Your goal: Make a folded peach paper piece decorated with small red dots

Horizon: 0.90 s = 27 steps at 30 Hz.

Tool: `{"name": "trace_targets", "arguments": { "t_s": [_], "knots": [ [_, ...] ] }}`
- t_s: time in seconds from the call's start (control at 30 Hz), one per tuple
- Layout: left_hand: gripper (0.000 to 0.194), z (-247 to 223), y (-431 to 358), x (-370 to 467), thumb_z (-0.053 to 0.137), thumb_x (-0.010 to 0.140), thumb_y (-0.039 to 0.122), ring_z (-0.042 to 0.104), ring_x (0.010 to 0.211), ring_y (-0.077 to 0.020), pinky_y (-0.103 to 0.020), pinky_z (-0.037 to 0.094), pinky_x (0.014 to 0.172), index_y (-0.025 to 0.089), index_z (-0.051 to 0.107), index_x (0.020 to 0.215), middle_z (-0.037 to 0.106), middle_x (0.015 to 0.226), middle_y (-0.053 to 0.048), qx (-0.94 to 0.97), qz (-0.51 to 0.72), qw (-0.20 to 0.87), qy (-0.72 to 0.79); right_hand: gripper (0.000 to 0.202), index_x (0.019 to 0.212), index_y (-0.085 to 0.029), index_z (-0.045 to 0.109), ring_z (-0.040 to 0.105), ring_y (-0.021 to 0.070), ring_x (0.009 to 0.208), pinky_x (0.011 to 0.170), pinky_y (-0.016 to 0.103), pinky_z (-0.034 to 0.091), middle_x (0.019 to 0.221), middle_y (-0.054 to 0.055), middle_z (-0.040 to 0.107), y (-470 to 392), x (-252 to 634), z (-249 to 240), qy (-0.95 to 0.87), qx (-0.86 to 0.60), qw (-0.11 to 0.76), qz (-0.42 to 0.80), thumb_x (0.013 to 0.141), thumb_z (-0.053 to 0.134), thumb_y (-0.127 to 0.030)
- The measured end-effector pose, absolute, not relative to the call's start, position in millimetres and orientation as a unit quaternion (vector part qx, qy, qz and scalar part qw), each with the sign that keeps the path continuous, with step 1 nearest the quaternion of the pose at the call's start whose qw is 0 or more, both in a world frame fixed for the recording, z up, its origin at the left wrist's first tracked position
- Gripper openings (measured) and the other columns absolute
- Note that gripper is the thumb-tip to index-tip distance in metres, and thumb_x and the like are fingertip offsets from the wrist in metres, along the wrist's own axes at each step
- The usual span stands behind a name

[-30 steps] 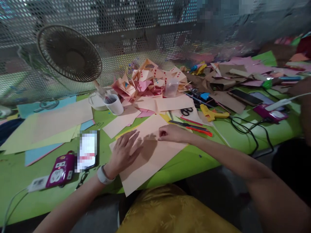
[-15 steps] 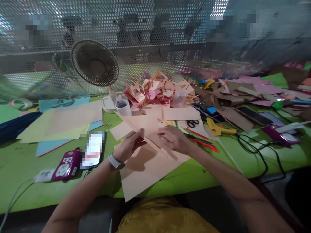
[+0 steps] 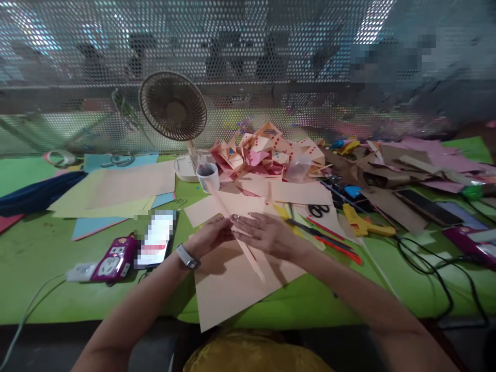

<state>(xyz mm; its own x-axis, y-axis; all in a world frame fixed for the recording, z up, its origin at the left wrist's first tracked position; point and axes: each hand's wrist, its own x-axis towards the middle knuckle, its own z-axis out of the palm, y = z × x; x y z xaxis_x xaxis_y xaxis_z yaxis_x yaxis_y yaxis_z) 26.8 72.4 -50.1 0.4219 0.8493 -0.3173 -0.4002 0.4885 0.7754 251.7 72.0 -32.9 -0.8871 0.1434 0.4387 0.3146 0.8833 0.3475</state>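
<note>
— What are the two hands doing?

— Both meet over a peach paper sheet point(image 3: 232, 281) that lies at the near edge of the green table point(image 3: 46, 248), one corner hanging over it. The left hand point(image 3: 211, 237) pinches a long rolled strip of peach paper point(image 3: 236, 227) with fingers closed on it; the right hand point(image 3: 267, 235) lies on the same strip with fingers stretched out flat, pressing it down.

— Where does the strip run?

— Slantwise, from the white cup point(image 3: 207, 177) down toward the near edge, ending on the sheet.

— What can you count around them?

— One desk fan point(image 3: 173, 107) at the far edge, one heap of folded dotted paper shapes point(image 3: 267, 152) beside it, too tangled to count. One pair of black scissors point(image 3: 319, 210), one yellow glue gun point(image 3: 364, 225) and one red-handled cutter point(image 3: 329, 242) to the right. Left of the hands — one phone point(image 3: 156, 238) and one purple power strip point(image 3: 112, 262), just beside each other. Two more phones point(image 3: 426, 206) lie toward the right edge.
</note>
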Motion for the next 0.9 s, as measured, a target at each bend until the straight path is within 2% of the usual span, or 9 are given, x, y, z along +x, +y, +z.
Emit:
{"name": "trace_targets", "arguments": {
  "t_s": [0.13, 0.27, 0.37, 0.53, 0.7, 0.9],
  "knots": [
    [0.03, -52, 72, 27, 0.086, 0.071, 0.035, 0.063, 0.063, -0.0115, -0.024, 0.056, 0.063, 0.013, 0.066, 0.075, 0.065, 0.071, 0.0, 0.281, 0.425, 0.778, 0.369, 0.038, 0.133, -0.012, 0.059, 0.056, 0.0224, 0.13, 0.109, 0.043, 0.047, 0.14, 0.013, 0.059, 70, 249, -47, -0.958, -0.112, 0.186, -0.186, 0.097, 0.049, -0.009],
    [0.034, -52, 71, 30, 0.089, 0.064, 0.034, 0.061, 0.055, -0.011, -0.023, 0.054, 0.056, 0.014, 0.063, 0.07, 0.06, 0.061, 0.003, 0.252, 0.452, 0.757, 0.398, 0.038, 0.135, -0.008, 0.057, 0.051, 0.0242, 0.135, 0.112, 0.043, 0.045, 0.145, 0.015, 0.053, 63, 250, -47, -0.966, -0.1, 0.171, -0.165, 0.098, 0.048, -0.009],
    [0.033, -53, 70, 31, 0.088, 0.067, 0.034, 0.06, 0.054, -0.0103, -0.023, 0.052, 0.055, 0.013, 0.062, 0.07, 0.062, 0.061, 0.001, 0.263, 0.425, 0.77, 0.396, 0.04, 0.137, -0.013, 0.055, 0.047, 0.0236, 0.138, 0.112, 0.044, 0.044, 0.15, 0.013, 0.048, 63, 251, -46, -0.97, -0.1, 0.16, -0.154, 0.098, 0.049, -0.01],
    [0.032, -55, 68, 31, 0.086, 0.07, 0.035, 0.062, 0.057, -0.0111, -0.022, 0.053, 0.058, 0.013, 0.062, 0.069, 0.064, 0.063, 0.0, 0.262, 0.404, 0.785, 0.388, 0.036, 0.133, -0.011, 0.058, 0.051, 0.023, 0.135, 0.112, 0.044, 0.045, 0.144, 0.014, 0.055, 63, 250, -47, -0.979, -0.084, 0.15, -0.114, 0.097, 0.05, -0.011],
    [0.027, -60, 69, 29, 0.085, 0.072, 0.031, 0.06, 0.054, -0.0087, -0.019, 0.049, 0.053, 0.013, 0.064, 0.072, 0.062, 0.062, 0.001, 0.251, 0.405, 0.799, 0.366, 0.042, 0.138, -0.01, 0.053, 0.046, 0.0253, 0.139, 0.114, 0.047, 0.044, 0.148, 0.015, 0.05, 65, 250, -47, -0.979, -0.082, 0.154, -0.106, 0.096, 0.051, -0.01],
    [0.023, -63, 67, 28, 0.086, 0.071, 0.026, 0.064, 0.061, -0.0101, -0.02, 0.051, 0.06, 0.013, 0.068, 0.078, 0.068, 0.07, -0.001, 0.24, 0.413, 0.805, 0.351, 0.042, 0.139, -0.013, 0.053, 0.049, 0.0222, 0.137, 0.113, 0.043, 0.046, 0.144, 0.013, 0.055, 68, 251, -50, -0.978, -0.088, 0.159, -0.099, 0.097, 0.049, -0.008]
  ]
}}
